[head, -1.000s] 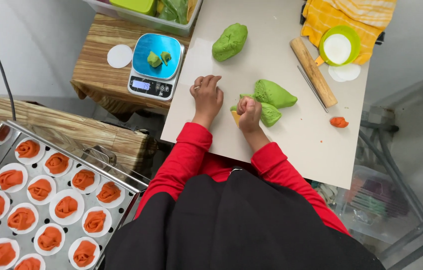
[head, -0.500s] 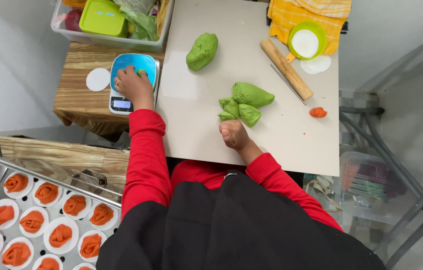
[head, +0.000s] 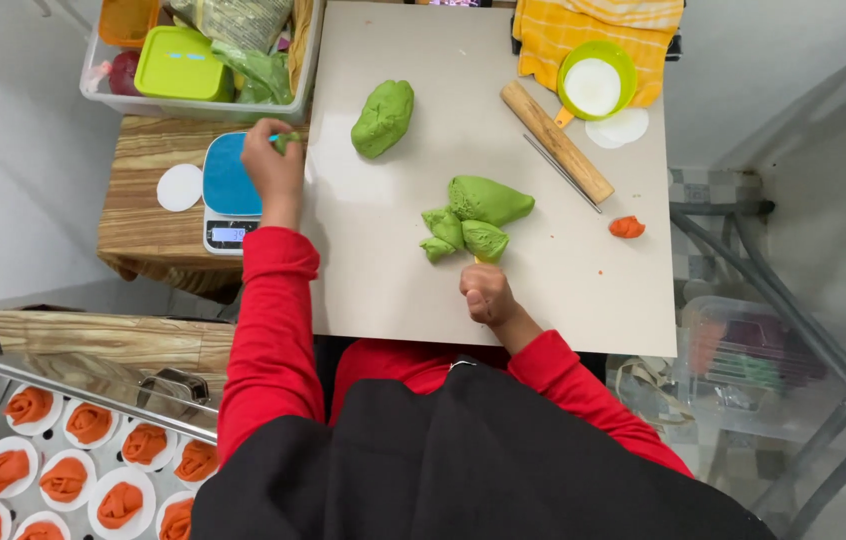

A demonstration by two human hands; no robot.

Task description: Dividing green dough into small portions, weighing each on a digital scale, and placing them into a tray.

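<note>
My left hand (head: 271,165) hovers over the blue kitchen scale (head: 229,190) on the low wooden stand, pinching a small green dough piece (head: 288,139). My right hand (head: 486,294) rests fisted on the beige board (head: 373,270), closed around a small tool whose tip points at a cluster of cut green dough pieces (head: 471,221). A larger green dough lump (head: 384,117) lies farther back on the board.
A wooden rolling pin (head: 556,141), a thin metal stick, an orange dough bit (head: 627,227) and a green bowl of white powder (head: 595,84) sit at right. A clear bin (head: 205,60) holds containers behind the scale. A tray of orange dough shapes (head: 73,470) is at lower left.
My left hand went from the board to the scale and now lifts a small green piece off it. My right hand drew back from the cut dough toward the board's near edge.
</note>
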